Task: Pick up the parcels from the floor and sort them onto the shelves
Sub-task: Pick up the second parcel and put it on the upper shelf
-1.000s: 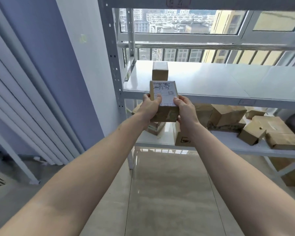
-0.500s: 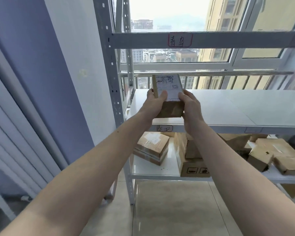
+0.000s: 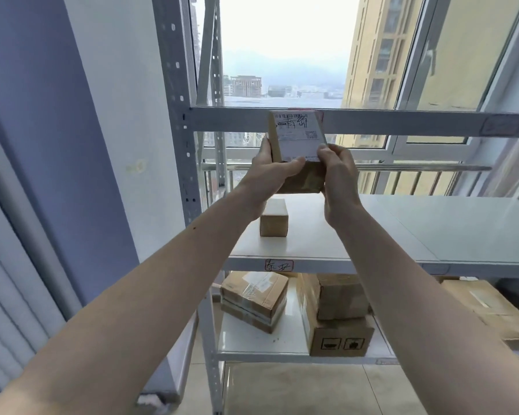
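Both hands grip one cardboard parcel held up in front of the top shelf beam of the metal shelving unit. The left hand wraps its left side and lower front, fingers curled across the brown face; the right hand pinches the right edge by the white shipping label (handwritten characters on it, not legible). The parcel hangs above the middle shelf, touching nothing but the hands. Below the left wrist, a small plain box stands on that shelf. On the lower shelf sit a taped parcel and stacked cartons
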### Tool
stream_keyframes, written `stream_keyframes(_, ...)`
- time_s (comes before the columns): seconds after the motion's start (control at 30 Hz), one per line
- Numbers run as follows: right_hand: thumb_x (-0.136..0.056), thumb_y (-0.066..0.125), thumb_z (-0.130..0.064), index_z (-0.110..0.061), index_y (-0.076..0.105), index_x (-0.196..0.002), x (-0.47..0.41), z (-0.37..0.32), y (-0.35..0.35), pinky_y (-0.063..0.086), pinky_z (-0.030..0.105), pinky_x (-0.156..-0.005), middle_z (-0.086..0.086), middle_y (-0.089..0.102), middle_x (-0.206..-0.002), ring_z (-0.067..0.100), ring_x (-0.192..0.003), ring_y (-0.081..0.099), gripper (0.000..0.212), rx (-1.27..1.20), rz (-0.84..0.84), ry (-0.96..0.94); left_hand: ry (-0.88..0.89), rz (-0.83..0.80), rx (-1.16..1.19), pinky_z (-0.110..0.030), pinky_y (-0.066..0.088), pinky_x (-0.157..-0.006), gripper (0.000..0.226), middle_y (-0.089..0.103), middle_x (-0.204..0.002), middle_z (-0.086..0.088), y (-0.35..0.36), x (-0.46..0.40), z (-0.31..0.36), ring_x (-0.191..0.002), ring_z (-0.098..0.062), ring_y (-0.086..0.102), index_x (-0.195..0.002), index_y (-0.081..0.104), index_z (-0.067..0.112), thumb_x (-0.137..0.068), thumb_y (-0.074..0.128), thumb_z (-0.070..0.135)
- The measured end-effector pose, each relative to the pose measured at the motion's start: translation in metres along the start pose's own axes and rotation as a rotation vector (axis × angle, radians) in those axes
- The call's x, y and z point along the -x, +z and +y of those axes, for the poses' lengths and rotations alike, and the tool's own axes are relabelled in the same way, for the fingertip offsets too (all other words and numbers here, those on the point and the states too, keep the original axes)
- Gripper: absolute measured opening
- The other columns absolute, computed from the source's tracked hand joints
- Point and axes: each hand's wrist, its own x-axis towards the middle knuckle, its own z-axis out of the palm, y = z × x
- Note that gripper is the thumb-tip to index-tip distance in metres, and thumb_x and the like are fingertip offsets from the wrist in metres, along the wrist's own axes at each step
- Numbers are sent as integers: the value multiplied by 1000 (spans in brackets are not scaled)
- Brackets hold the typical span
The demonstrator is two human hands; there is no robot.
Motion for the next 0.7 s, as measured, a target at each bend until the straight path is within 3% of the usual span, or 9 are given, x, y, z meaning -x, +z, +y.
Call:
stream_keyframes(0.1, -99, 51, -24, -20, 54, -115, -13, -12, 2, 55, 37, -93, 2, 66, -107, 16, -99, 64, 16, 2, -23, -52, 44, 25, -8, -19, 53, -80, 61, 66, -129, -6, 4, -13, 10, -115, -19, 65, -137, 47, 21, -81, 72, 24)
stream_keyframes(0.2, -101, 50, -25, -15, 53, -124, -27, -21, 2, 55, 26, -75, 1, 68, -105, 13, -92, 66, 25, -45, -54, -72, 83, 56, -12, -12, 55, -72, 55, 68, -126, -4, 8, -25, 17, -108, -13, 67, -139, 45, 19, -90, 70, 19)
stream_keyframes(0.33, -102, 50, -27, -12, 52, -130, -44, -28, 2, 55, 18, -63, 0, 69, -106, 11, -91, 68, 32, -66, -104, -124, 131, 131, -14, -17, 53, -77, 60, 66, -126, -3, 11, -43, 27, -109, -13, 67, -141, 40, 15, -90, 71, 24)
stream_keyframes(0.47, -102, 49, -26, -11, 54, -134, -62, -39, 1, 51, 11, -61, 0, 69, -107, 5, -88, 66, 35, -34, -141, -203, 199, 220, -61, -7, 51, -66, 61, 63, -127, -2, 19, -60, 36, -103, -5, 64, -142, 34, 14, -94, 67, 30)
stream_keyframes(0.6, -102, 49, -25, -16, 57, -133, -83, -46, 4, 50, 9, -63, -3, 69, -108, 4, -90, 66, 33, -8, -194, -252, 244, 246, -60, -6, 51, -65, 55, 64, -122, -1, 22, -83, 43, -99, -2, 64, -142, 37, 12, -97, 63, 29)
stream_keyframes(0.7, -100, 52, -29, -19, 58, -131, -104, -45, 8, 55, 18, -73, -1, 68, -112, 11, -99, 66, 33, 26, -206, -258, 263, 249, -90, -11, 55, -70, 50, 65, -120, -2, 20, -101, 48, -96, -2, 66, -141, 44, 11, -98, 61, 29)
